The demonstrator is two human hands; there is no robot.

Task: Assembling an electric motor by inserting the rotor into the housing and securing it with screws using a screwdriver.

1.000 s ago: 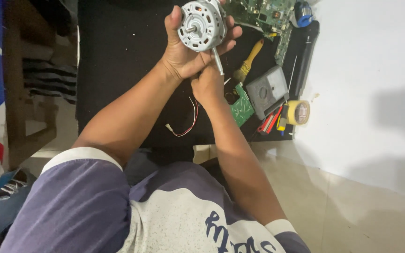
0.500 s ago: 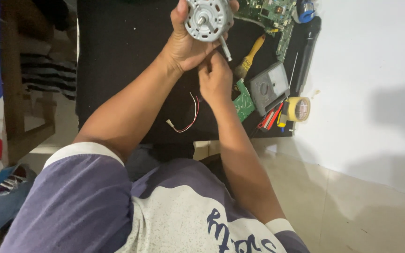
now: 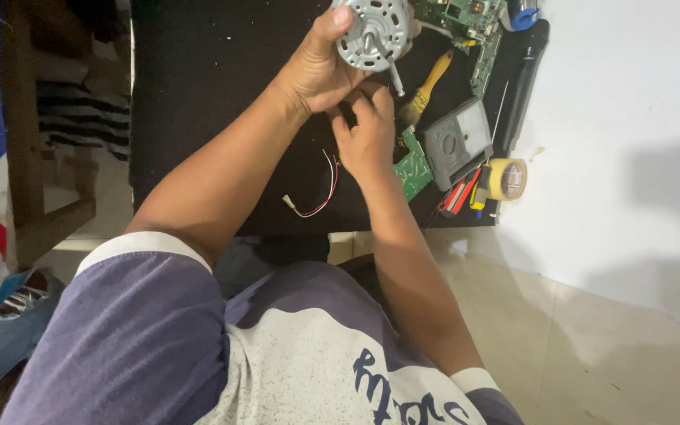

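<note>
L hand: [image 3: 316, 71] wrapped round motor, fingers clamped on housing rim
Motor: round silver fan motor [image 3: 371, 33], shaft facing cam, held up over black mat [image 3: 198, 94], top centre
R hand: [image 3: 367, 138] just below motor, fingers curled near L palm; can't tell if pinching anything
Wires: red/white leads [image 3: 320, 193] hang down over mat
Nearby: yellow-handled brush [image 3: 425, 93], grey meter [image 3: 458, 143], green PCB [image 3: 412, 167], yellow tape roll [image 3: 507, 179], all R of hands

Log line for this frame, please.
left hand: grips motor | right hand: below motor, holds nothing visible | wires: hang loose | mat: brush, meter, tape
</note>
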